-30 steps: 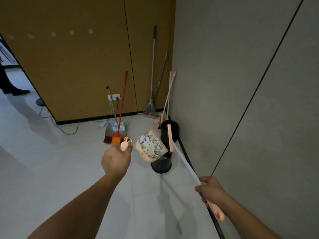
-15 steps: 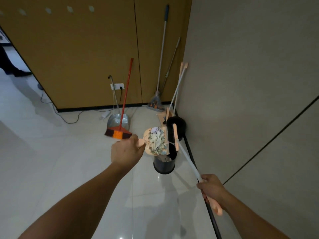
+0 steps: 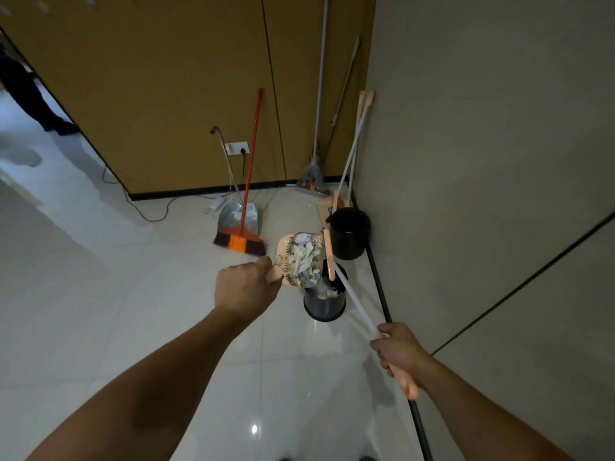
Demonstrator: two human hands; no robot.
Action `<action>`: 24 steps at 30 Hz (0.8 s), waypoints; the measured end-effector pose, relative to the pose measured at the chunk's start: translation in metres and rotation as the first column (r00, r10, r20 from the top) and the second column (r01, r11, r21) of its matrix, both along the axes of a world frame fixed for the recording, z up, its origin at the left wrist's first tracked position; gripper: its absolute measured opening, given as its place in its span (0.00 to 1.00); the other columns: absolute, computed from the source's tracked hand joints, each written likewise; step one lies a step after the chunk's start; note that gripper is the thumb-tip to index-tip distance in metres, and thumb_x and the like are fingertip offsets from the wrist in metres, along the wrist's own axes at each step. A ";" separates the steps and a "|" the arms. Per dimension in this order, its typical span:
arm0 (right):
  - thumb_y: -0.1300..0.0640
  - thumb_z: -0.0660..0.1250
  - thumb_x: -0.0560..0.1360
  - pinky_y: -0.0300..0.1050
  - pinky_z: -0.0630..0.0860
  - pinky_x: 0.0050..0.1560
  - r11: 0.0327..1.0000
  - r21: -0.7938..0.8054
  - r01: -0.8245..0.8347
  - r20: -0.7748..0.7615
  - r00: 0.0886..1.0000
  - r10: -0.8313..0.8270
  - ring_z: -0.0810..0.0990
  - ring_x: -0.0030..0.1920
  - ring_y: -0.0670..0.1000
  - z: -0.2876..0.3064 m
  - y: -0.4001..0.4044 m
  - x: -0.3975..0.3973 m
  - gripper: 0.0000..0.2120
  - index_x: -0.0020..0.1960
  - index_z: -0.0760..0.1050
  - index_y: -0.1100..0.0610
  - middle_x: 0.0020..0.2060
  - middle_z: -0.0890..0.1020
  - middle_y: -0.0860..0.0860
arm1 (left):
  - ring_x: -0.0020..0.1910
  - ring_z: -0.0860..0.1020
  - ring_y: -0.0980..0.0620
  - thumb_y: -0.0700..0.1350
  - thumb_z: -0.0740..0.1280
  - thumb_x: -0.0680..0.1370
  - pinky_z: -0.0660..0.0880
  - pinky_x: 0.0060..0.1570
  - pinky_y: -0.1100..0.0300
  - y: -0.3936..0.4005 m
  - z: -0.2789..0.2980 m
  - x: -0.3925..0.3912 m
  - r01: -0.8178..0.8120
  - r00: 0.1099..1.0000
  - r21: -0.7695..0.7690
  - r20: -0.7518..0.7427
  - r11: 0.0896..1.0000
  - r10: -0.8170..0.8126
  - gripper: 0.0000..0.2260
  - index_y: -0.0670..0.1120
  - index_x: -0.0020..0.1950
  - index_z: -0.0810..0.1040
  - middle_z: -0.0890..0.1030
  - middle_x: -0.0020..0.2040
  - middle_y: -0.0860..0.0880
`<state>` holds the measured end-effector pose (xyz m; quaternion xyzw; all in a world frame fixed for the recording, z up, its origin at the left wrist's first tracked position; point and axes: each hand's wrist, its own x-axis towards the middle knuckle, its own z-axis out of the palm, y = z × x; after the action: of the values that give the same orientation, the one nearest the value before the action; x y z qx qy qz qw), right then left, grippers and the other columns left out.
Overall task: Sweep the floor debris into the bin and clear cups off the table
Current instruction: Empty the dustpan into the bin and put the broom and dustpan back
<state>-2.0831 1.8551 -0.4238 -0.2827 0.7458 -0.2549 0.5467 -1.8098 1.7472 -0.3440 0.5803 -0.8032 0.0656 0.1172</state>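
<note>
**Debris tipped over the bin, cups yet to come**

Debris (image 3: 304,261), a heap of pale scraps, fills the peach dustpan (image 3: 286,249) that you hold tilted just above the nearer black bin (image 3: 324,309) in the head view. Your left hand (image 3: 244,289) is clamped round the dustpan's short handle. Your right hand (image 3: 397,349) is wrapped round the long white handle of the small broom (image 3: 352,302), whose peach head lies against the pan's right edge, over the bin mouth. Some pale scraps already show inside the bin, but most of the load sits in the pan, so you look to be midway through emptying it.

A second black bin (image 3: 349,232) stands beyond, by the wall. An orange broom (image 3: 241,241), a metal dustpan (image 3: 238,216) and several mops lean at the far panels.

No bench or cups are in view; that part appears wholly undone.
</note>
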 end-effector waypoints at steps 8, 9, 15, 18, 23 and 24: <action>0.67 0.64 0.77 0.37 0.67 0.23 1.000 0.011 -0.029 -0.026 0.999 0.029 0.69 0.24 0.50 0.006 -0.003 -0.014 0.11 0.57 0.75 0.60 0.31 0.72 0.56 | 0.19 0.61 0.55 0.52 0.77 0.72 0.52 0.29 0.70 -0.011 0.003 -0.012 0.099 0.995 -0.019 0.002 0.995 -0.099 0.17 0.47 0.35 0.71 0.64 0.24 0.55; 0.67 0.64 0.77 0.37 0.67 0.23 0.999 0.012 -0.034 -0.027 0.999 0.034 0.69 0.24 0.50 0.008 -0.003 -0.015 0.10 0.57 0.75 0.61 0.31 0.72 0.56 | 0.19 0.61 0.55 0.52 0.77 0.72 0.52 0.29 0.70 -0.012 0.002 -0.013 0.098 0.995 -0.026 0.001 0.995 -0.098 0.17 0.47 0.35 0.72 0.64 0.24 0.55; 0.68 0.64 0.76 0.38 0.68 0.24 0.999 0.011 -0.045 -0.063 0.997 0.046 0.70 0.25 0.50 0.013 -0.004 -0.021 0.09 0.55 0.78 0.63 0.31 0.73 0.56 | 0.19 0.67 0.52 0.53 0.76 0.73 0.60 0.28 0.67 -0.019 -0.001 -0.016 0.104 0.994 -0.059 -0.018 0.993 -0.106 0.15 0.46 0.36 0.74 0.71 0.24 0.52; 0.68 0.64 0.76 0.38 0.68 0.23 1.000 0.006 -0.031 -0.063 0.998 0.031 0.69 0.24 0.50 0.012 -0.004 -0.020 0.11 0.57 0.78 0.62 0.30 0.73 0.56 | 0.19 0.66 0.53 0.52 0.76 0.72 0.58 0.28 0.68 -0.018 0.000 -0.015 0.108 0.993 -0.065 -0.032 0.992 -0.111 0.15 0.46 0.36 0.74 0.69 0.25 0.53; 0.68 0.64 0.76 0.38 0.68 0.23 1.000 0.000 0.003 -0.034 0.999 -0.003 0.69 0.24 0.50 0.007 -0.004 -0.020 0.14 0.61 0.75 0.59 0.31 0.73 0.56 | 0.19 0.61 0.55 0.50 0.80 0.68 0.52 0.30 0.71 -0.018 0.004 -0.016 0.156 0.987 -0.058 -0.010 0.986 -0.157 0.15 0.45 0.36 0.76 0.72 0.23 0.52; 0.68 0.64 0.76 0.38 0.68 0.24 1.000 -0.001 0.007 -0.027 1.000 -0.007 0.69 0.24 0.50 0.006 -0.005 -0.019 0.14 0.60 0.75 0.59 0.32 0.73 0.56 | 0.19 0.61 0.55 0.50 0.80 0.68 0.51 0.30 0.72 -0.018 0.004 -0.015 0.175 0.985 -0.057 0.002 0.983 -0.175 0.15 0.45 0.37 0.77 0.72 0.23 0.52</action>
<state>-2.1026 1.8504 -0.4176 -0.2838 0.7539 -0.2535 0.5356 -1.8251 1.7295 -0.3402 0.5040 -0.8487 0.0772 0.1402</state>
